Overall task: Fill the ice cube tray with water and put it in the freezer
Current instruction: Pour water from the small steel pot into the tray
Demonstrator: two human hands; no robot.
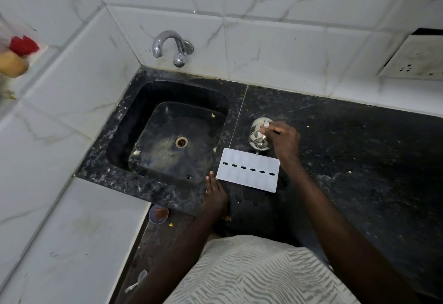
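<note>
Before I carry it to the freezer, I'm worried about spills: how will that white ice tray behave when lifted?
The ice tray looks like thin, flat plastic, so probably light and slightly bendy. Water is going into its open cells from the steel cup, so it will likely slosh if tilted.

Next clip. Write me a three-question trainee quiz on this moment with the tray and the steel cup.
1. True or false: the ice tray lies inside the sink.
2. Which hand grips the tilted steel cup? A) left hand B) right hand C) neither
3. Fill in: the tap is fixed to the ____.
Key: 1 false, it lies on the counter to the right of the sink; 2 B; 3 wall.
</note>
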